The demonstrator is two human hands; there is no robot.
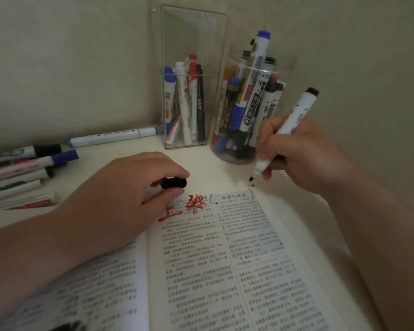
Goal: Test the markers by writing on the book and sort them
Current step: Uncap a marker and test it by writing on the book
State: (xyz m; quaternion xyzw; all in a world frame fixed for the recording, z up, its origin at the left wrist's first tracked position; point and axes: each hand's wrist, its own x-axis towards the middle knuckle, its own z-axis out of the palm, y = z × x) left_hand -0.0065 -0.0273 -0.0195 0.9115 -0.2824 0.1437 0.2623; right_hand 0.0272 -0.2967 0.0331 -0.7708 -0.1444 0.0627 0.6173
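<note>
Your right hand (296, 151) grips an uncapped marker (285, 130), tip just above the book (225, 259); your left hand (129, 187), resting on it, pinches the black cap (173, 183).

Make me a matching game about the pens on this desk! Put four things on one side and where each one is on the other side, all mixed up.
Things
1. black cap
2. uncapped marker
3. red writing
4. tallest blue-capped marker

Places
A. in the round jar
B. on the book
C. held by the left hand
D. held by the right hand

Pairs: 1-C, 2-D, 3-B, 4-A
</note>
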